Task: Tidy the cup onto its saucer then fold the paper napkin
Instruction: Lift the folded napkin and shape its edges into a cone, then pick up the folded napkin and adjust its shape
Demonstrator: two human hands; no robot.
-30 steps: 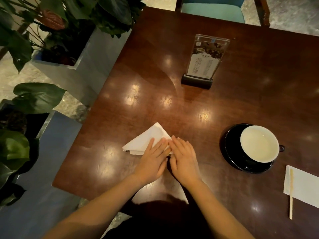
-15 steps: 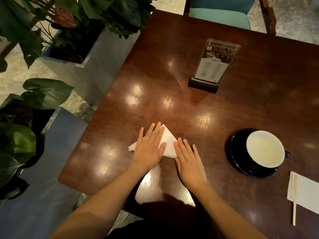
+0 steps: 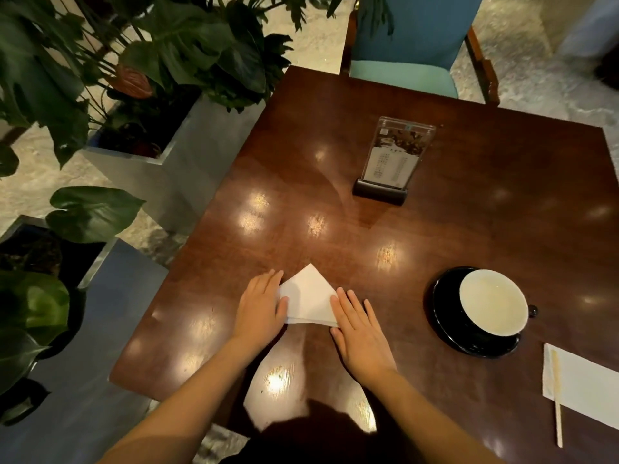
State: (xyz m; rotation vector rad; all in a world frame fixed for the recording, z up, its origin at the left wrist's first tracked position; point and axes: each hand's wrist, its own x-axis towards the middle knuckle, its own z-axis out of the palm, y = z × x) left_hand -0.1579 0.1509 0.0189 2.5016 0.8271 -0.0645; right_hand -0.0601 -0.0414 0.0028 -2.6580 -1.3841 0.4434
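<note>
The white paper napkin [image 3: 310, 298] lies folded into a triangle on the brown bench [image 3: 469, 229], close to the near edge, with its point aimed at the far edge. The left hand [image 3: 259, 308] lies flat on the napkin's left corner and the right hand [image 3: 360, 333] lies flat on its right corner, and the fingers [image 3: 348, 304] of both hands are spread open and hold nothing. The white cup [image 3: 492, 301] sits on its black saucer [image 3: 442, 316] toward the right edge of the bench, well apart from the napkin.
</note>
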